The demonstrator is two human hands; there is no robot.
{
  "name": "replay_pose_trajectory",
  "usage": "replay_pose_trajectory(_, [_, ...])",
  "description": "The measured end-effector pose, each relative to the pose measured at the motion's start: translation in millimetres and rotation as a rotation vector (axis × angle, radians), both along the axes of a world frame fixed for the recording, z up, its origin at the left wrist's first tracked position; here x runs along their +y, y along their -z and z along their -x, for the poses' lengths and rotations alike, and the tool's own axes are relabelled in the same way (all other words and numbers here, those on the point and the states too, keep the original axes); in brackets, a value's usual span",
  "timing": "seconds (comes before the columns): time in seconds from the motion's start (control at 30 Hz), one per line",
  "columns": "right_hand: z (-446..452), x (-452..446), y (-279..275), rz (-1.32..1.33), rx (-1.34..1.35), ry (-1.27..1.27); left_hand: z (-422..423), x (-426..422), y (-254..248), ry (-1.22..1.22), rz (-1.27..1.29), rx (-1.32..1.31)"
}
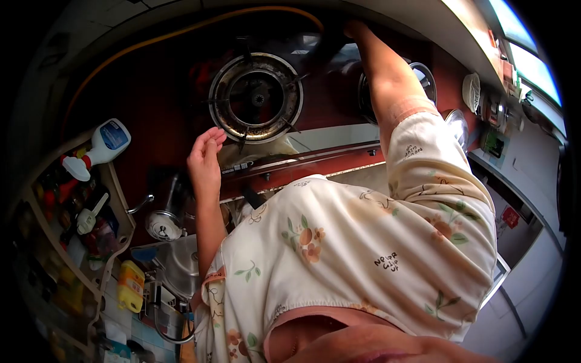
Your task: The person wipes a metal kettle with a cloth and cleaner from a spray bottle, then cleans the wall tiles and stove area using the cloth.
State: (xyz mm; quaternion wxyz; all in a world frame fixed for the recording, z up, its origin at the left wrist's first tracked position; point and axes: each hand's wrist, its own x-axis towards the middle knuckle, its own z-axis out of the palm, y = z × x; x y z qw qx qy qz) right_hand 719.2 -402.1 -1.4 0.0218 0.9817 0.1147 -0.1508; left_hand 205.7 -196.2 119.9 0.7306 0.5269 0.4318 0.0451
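Note:
My left hand point(207, 156) is held just beside the near left rim of a round gas burner point(256, 98). Its fingers are stretched out and slightly bent, and nothing shows in them. On the right, my right arm reaches far over the cooktop, past a second round burner or pan point(423, 80) partly covered by the forearm. The right hand point(356, 28) is at the back, beside a dark shape; its fingers are hidden in shadow. A yellow hose point(200, 25) curves along the back of the dark red counter point(154, 91).
At left, a rack point(118, 181) holds several bottles, with a white spray bottle point(111, 140) lying over its edge. Nearby are a metal kettle-like item point(163, 225), a sink point(181, 263) and a yellow bottle point(131, 286). A white basket point(471, 92) stands at right.

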Motion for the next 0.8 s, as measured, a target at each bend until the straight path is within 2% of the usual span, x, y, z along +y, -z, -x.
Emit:
replay_pose_trajectory(0.3, [11,66,-7,-0.106,-0.071,-0.101,-4,-8,-2,0.024,0.014,-0.007])
replay_pose_trajectory(0.53, [65,67,-49,-0.422,-0.260,-0.227,12,-6,-8,-0.034,-0.040,0.022])
replay_pose_trajectory(0.57, [70,68,-46,-0.386,-0.266,-0.286,12,-7,-7,-0.031,-0.041,0.004])
replay_pose_trajectory(0.63, [52,68,19,0.024,-0.375,-0.579,16,-8,-8,-0.035,-0.045,-0.009])
replay_pose_trajectory(0.67, [47,70,42,0.451,-0.485,-0.844,17,-8,-9,-0.017,-0.039,-0.018])
replay_pose_trajectory(0.7, [63,83,28,0.444,-0.492,-0.853,16,-8,-10,-0.001,-0.037,-0.032])
replay_pose_trajectory(0.77, [92,117,1,-0.106,0.037,-0.229,19,-10,-11,-0.039,-0.051,-0.012])
replay_pose_trajectory(0.8, [84,135,18,-0.085,0.039,-0.289,18,-10,-10,-0.054,-0.046,-0.030])
